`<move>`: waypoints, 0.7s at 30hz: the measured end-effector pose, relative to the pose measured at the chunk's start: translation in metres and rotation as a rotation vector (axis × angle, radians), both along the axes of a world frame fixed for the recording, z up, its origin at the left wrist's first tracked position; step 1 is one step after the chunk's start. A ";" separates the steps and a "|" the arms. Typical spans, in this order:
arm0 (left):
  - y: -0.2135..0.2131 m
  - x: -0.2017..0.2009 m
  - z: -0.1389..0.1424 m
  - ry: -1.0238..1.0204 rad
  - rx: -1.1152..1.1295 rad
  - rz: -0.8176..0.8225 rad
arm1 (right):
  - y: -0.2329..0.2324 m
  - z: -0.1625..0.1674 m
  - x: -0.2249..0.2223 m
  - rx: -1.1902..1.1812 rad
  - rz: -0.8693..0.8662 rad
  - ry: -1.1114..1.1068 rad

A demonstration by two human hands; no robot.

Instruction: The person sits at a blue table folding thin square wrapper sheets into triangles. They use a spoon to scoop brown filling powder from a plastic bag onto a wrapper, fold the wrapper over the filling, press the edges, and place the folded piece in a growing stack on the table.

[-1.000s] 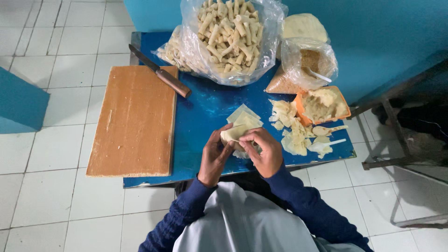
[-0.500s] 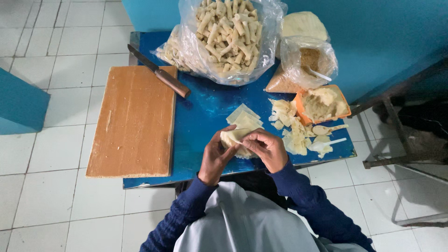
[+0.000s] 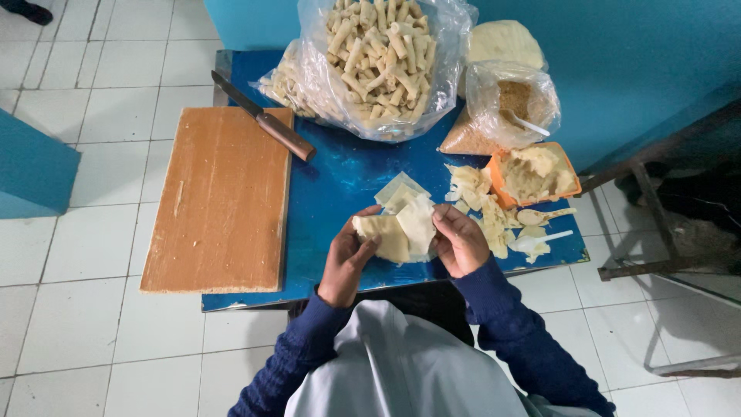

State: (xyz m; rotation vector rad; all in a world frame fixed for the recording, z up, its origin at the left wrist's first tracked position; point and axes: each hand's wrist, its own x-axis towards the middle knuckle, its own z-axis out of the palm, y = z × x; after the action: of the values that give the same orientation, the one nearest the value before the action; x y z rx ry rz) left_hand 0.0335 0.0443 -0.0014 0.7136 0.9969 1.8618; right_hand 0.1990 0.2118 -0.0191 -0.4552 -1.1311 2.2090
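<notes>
Closest to me I see my own lap, a pale apron (image 3: 401, 371) and dark blue sleeves (image 3: 509, 340) reaching forward over the near edge of the blue bench (image 3: 340, 185). My left hand (image 3: 347, 259) grips the left edge of a thin, pale dough wrapper (image 3: 397, 232), thumb on top and fingers curled beneath. My right hand (image 3: 461, 241) pinches the wrapper's right side, where the sheet folds over itself. The wrapper is lifted just above the bench, between the two hands.

Just beyond it lie a few more flat wrappers (image 3: 400, 191) on the bench. To the right of my right hand lies a loose heap of pale dough scraps (image 3: 482, 202), with a white plastic spoon (image 3: 540, 241) at its near edge. Beside the scraps stands an orange tub (image 3: 532, 174) filled with a lumpy pale filling.

On the left, a long wooden cutting board (image 3: 220, 197) covers that side of the bench and overhangs its near edge. A knife with a brown wooden handle (image 3: 266, 120) rests across the board's far right corner, blade pointing away to the left.

At the far side stands a large clear plastic bag of rolled pastry sticks (image 3: 378, 58), open at the top. To its right sits a smaller clear bag of brown crumbs (image 3: 509, 104) with a white spoon in it, and behind that a pale round slab of dough (image 3: 502, 42). White floor tiles (image 3: 93, 224) surround the bench.
</notes>
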 end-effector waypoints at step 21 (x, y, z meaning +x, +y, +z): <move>0.011 0.029 0.021 0.491 0.064 0.200 | -0.040 0.019 0.001 0.580 -0.140 -0.309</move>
State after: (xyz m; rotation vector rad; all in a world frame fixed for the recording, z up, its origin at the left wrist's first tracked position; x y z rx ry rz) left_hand 0.0626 0.0549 0.0200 1.1835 1.3618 1.9386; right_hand 0.2001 0.1721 0.0001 -0.6060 -1.7663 1.6197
